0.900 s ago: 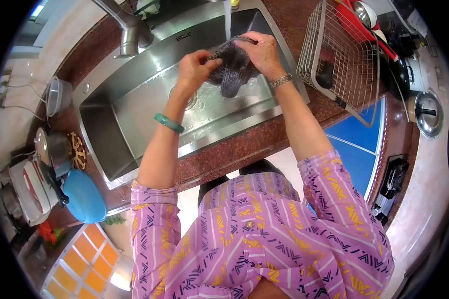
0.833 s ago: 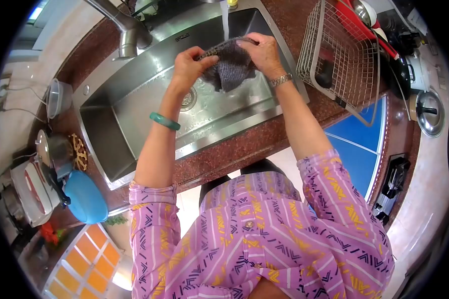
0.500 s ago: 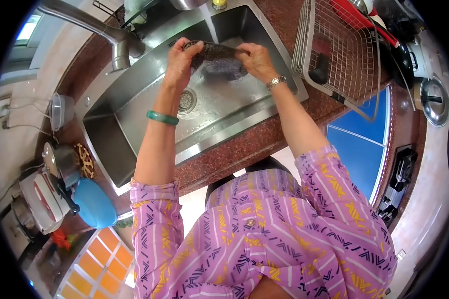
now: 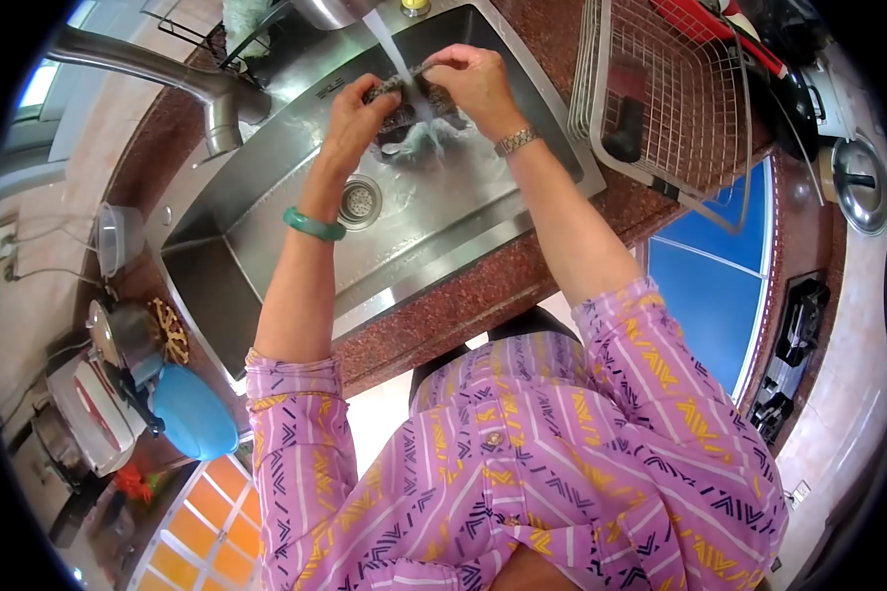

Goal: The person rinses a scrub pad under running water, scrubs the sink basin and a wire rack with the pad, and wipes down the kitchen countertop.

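Note:
Over the steel sink (image 4: 296, 241), both hands grip a dark, wet cloth (image 4: 400, 120) with a speckled upper edge. My left hand (image 4: 355, 123), with a green bangle on its wrist, pinches the cloth's left end. My right hand (image 4: 478, 91), below a metal watch band, has thumb and fingers closed on the right end. A stream of water (image 4: 388, 47) pours onto the cloth between the hands and splashes whitish below it. The exact kind of cloth is hard to make out. The drain (image 4: 361, 201) lies just below my left hand.
A wire basket (image 4: 665, 108) with a dark-handled item stands on the counter to the right. A bent metal spout (image 4: 168, 71) reaches in from the left. A blue basin (image 4: 192, 412) and a clear plastic container (image 4: 118, 236) are at the left. A reddish counter edge (image 4: 443, 320) runs in front.
My hands have come closer together, the right one moving left and up. The cloth, stretched between them before, is now bunched up under the water stream. The view has shifted slightly.

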{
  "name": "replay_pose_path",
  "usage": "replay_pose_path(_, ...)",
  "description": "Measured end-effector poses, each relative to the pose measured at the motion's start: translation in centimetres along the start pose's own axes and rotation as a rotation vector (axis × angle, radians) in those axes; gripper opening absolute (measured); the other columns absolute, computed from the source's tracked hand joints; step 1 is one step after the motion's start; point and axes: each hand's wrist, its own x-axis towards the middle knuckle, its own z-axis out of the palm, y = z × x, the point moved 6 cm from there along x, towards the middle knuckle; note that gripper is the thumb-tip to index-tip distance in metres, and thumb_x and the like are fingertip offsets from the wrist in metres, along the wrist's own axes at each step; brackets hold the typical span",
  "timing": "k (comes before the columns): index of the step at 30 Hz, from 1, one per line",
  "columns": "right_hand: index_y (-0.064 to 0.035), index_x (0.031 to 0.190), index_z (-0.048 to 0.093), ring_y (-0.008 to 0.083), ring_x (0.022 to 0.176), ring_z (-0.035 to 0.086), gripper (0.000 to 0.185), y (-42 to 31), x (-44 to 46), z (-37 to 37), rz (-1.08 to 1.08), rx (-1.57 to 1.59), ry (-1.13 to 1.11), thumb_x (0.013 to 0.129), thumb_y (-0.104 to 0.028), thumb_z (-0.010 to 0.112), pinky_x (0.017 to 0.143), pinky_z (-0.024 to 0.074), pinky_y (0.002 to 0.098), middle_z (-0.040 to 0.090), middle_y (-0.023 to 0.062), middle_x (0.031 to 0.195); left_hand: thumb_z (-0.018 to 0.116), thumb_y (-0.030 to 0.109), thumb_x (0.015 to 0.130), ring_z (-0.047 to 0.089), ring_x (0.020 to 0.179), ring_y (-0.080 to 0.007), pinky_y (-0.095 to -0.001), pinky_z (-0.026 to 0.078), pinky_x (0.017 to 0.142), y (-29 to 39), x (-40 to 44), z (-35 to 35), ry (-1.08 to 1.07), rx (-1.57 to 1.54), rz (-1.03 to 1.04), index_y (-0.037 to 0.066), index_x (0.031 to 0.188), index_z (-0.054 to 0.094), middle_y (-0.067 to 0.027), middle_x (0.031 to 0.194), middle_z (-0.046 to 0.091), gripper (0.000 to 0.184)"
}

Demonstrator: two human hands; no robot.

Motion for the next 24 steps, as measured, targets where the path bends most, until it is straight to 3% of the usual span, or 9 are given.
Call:
replay_pose_path(2, 0.0014, 0.085, 0.068, 0.0060, 0.065, 0.056, 0.014, -0.8, -0.2, 0.5, 0.010, -0.023, -0.013, 0.074, -0.006, 0.064, 0.058, 0.0456, 0.0205, 0.064, 0.0012, 0.072, 0.058, 0.013, 0.082, 0.052, 0.076, -0.0090, -0.0232, 0.041, 0.069, 0.0, 0.1, 0.5, -0.005, -0.067, -0.021, 0.003, 0.098, 0.058, 0.0005, 0.082, 0.056, 0.019)
replay_pose_path(4, 0.0014, 0.086, 0.068, 0.0057, 0.064, 0.055, 0.015, -1.1, -0.4, 1.4, -0.002, -0.087, -0.018, 0.075, -0.006, 0.062, 0.058, 0.0453, 0.0205, 0.063, 0.0001, 0.072, 0.057, 0.014, 0.079, 0.051, 0.065, -0.0130, -0.0248, 0.043, 0.062, 0.7, 0.0, 1.9, -0.003, -0.551, -0.008, 0.001, 0.089, 0.058, -0.0016, 0.076, 0.056, 0.017)
replay_pose_path(8, 0.0018, 0.091, 0.068, 0.0065, 0.068, 0.056, 0.019, -0.9, -0.6, 1.8, 0.034, 0.118, -0.095, 0.075, -0.002, 0.057, 0.061, 0.0456, 0.0201, 0.064, 0.0004, 0.076, 0.059, 0.006, 0.075, 0.056, 0.074, -0.0147, -0.0259, 0.046, 0.068, 0.5, 0.3, 1.4, 0.026, -0.511, 0.005, 0.000, 0.091, 0.056, -0.0055, 0.083, 0.058, 0.017)
replay_pose_path(9, 0.0021, 0.108, 0.062, 0.0105, 0.082, 0.059, 0.035, -0.6, -0.8, 1.7, 0.108, 0.252, -0.155, 0.073, 0.002, 0.057, 0.070, 0.0470, 0.0205, 0.064, 0.0055, 0.093, 0.060, 0.003, 0.075, 0.058, 0.078, -0.0161, -0.0282, 0.048, 0.072, 0.3, 0.4, 1.2, 0.084, -0.556, -0.024, 0.000, 0.091, 0.056, -0.0076, 0.087, 0.059, 0.016)
replay_pose_path(13, 0.0019, 0.129, 0.041, 0.0213, 0.107, 0.053, 0.067, 2.0, -2.5, 3.1, 0.031, 0.135, -0.333, 0.067, -0.001, 0.065, 0.089, 0.0445, 0.0294, 0.054, 0.0144, 0.119, 0.058, 0.003, 0.079, 0.060, 0.081, -0.0211, -0.0346, 0.051, 0.076, -0.6, 0.9, 0.6, 0.106, -0.930, -0.017, -0.001, 0.096, 0.053, -0.0106, 0.091, 0.060, 0.017)
replay_pose_path(16, -0.0060, 0.127, 0.046, 0.0303, 0.110, 0.055, 0.073, 4.9, -4.1, 4.2, 0.139, -0.315, -0.368, 0.061, -0.019, 0.074, 0.091, 0.0450, 0.0367, 0.056, 0.0198, 0.117, 0.057, 0.008, 0.084, 0.060, 0.088, -0.0251, -0.0405, 0.048, 0.086, -1.6, 1.0, 1.1, 0.092, -1.026, -0.118, 0.000, 0.100, 0.054, -0.0117, 0.095, 0.061, 0.018)
replay_pose_path(18, -0.0066, 0.120, 0.050, 0.0344, 0.103, 0.057, 0.064, 9.0, -3.8, 4.0, 0.206, -0.329, -0.326, 0.062, -0.022, 0.073, 0.089, 0.0456, 0.0375, 0.060, 0.0197, 0.108, 0.056, 0.008, 0.085, 0.059, 0.092, -0.0283, -0.0438, 0.045, 0.090, -3.4, 1.5, -0.1, 0.081, -1.135, -0.110, 0.000, 0.103, 0.053, -0.0140, 0.100, 0.060, 0.020)
replay_pose_path(21, -0.0056, 0.114, 0.053, 0.0330, 0.089, 0.061, 0.054, 10.8, -4.5, 2.0, 0.410, -0.391, -0.428, 0.066, -0.021, 0.069, 0.081, 0.0475, 0.0370, 0.064, 0.0166, 0.093, 0.052, 0.010, 0.088, 0.055, 0.101, -0.0337, -0.0511, 0.040, 0.096, -5.8, 0.8, -2.0, 0.194, -1.205, -0.113, -0.001, 0.109, 0.051, -0.0181, 0.108, 0.058, 0.023)
replay_pose_path(24, -0.0046, 0.105, 0.056, 0.0196, 0.077, 0.059, 0.038, 8.2, -4.7, 1.1, 0.468, -0.432, -0.413, 0.072, -0.018, 0.070, 0.069, 0.0474, 0.0312, 0.062, 0.0115, 0.080, 0.050, 0.018, 0.090, 0.055, 0.099, -0.0366, -0.0599, 0.039, 0.092, -11.1, 0.4, -3.2, 0.295, -1.279, -0.211, 0.002, 0.108, 0.048, -0.0177, 0.106, 0.057, 0.024)
